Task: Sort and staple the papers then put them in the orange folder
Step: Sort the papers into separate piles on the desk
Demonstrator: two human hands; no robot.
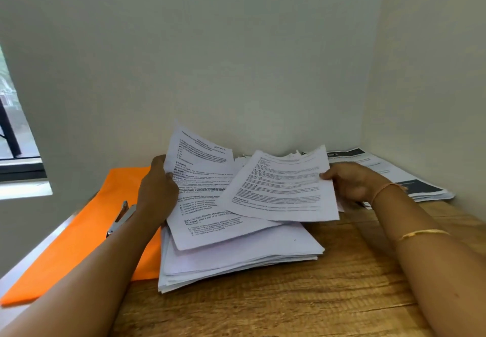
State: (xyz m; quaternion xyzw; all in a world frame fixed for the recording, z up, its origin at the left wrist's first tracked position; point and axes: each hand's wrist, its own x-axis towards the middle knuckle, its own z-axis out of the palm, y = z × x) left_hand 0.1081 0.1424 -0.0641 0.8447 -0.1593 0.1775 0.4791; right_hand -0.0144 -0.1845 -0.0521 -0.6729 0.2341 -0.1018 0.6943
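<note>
A thick stack of white printed papers (236, 260) lies in the middle of the wooden desk. My left hand (157, 192) grips the left edge of a printed sheet (202, 178) that is lifted and tilted up above the stack. My right hand (352, 184) pinches the right edge of another printed sheet (281, 189), held above the stack and overlapping the first sheet. The orange folder (79, 247) lies flat at the left, partly under the stack. A silver stapler (119, 218) rests on the folder, partly hidden by my left forearm.
A second pile of printed papers with dark headers (410, 181) lies in the back right corner. White walls close the desk at the back and right. A window (15, 136) is at the far left. The wooden desk (289, 305) extends toward me.
</note>
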